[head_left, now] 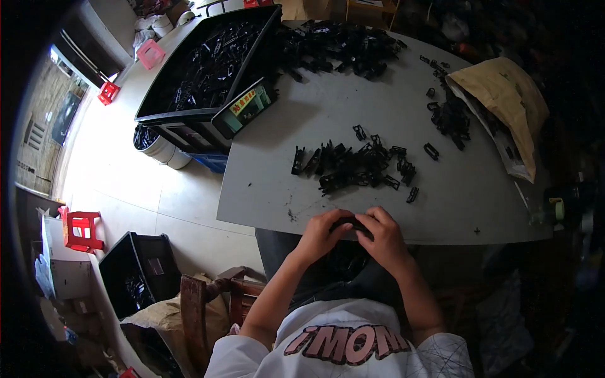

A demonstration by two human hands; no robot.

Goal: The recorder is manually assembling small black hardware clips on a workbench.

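Both of my hands meet at the near edge of the grey table (328,120). My left hand (321,234) and my right hand (383,236) together grip one small black plastic part (350,223) between their fingertips. Just beyond them on the tabletop lies a loose cluster of similar small black parts (356,165). A bigger heap of black parts (340,47) sits at the far edge of the table.
A large black crate (208,63) full of black parts stands at the table's far left corner. A brown paper bag (504,94) with parts spilling out lies at the right. On the floor are red stools (82,230), a black bin (135,271) and a white bucket (157,148).
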